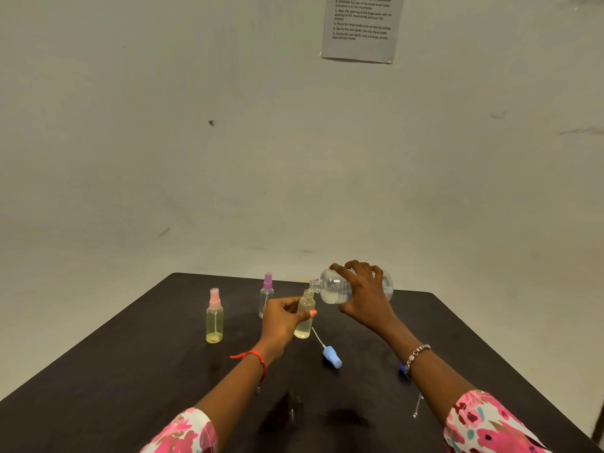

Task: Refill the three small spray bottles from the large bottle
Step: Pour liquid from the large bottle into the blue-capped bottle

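My right hand [364, 297] grips the large clear bottle [336, 287], tipped on its side with its open neck over the mouth of a small uncapped spray bottle [304, 317]. My left hand [282, 318] holds that small bottle upright on the dark table [130, 371]; pale liquid fills most of it. Its blue spray cap [331, 356] with a dip tube lies on the table just right of it. A small yellowish bottle with a pink cap [214, 317] stands to the left. A clear bottle with a purple cap [267, 294] stands behind my left hand.
A small blue item [402, 369] lies partly hidden behind my right wrist. A printed instruction sheet [361, 27] hangs on the wall above. The table's far edge meets the pale wall close behind the bottles.
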Tool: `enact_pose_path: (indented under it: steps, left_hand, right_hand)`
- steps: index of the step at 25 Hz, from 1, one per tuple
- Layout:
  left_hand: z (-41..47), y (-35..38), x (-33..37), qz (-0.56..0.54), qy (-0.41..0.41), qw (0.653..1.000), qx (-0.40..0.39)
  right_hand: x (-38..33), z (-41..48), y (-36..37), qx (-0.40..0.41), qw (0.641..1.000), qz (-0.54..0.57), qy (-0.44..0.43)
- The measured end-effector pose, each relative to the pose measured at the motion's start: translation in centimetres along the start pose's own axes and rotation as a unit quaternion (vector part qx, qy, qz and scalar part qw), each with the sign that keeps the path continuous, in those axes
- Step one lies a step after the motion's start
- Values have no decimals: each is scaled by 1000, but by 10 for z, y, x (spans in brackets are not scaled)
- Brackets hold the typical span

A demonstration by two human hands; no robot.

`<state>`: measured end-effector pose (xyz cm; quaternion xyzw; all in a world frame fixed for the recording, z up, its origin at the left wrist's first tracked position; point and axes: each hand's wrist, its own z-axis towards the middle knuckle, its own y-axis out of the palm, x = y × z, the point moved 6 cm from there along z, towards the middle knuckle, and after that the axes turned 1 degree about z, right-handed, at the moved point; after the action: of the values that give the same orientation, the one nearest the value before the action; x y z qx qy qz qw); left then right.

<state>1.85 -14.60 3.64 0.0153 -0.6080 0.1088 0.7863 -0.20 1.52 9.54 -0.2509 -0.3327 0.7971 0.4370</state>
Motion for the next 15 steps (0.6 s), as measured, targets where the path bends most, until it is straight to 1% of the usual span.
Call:
enact_pose_path:
  steps: [5,11,15]
  left_hand:
    - [-1,0,-1,-8,-4,1000,-2]
    - [1,0,-3,-8,-9,1000,3]
    - [2,1,-6,-11,-18,1000,7]
  right_hand:
    - [0,0,0,-4,1000,-3,0]
    - [1,0,4,-28,1000,-3,13]
    - [5,0,10,-34,999,24,27]
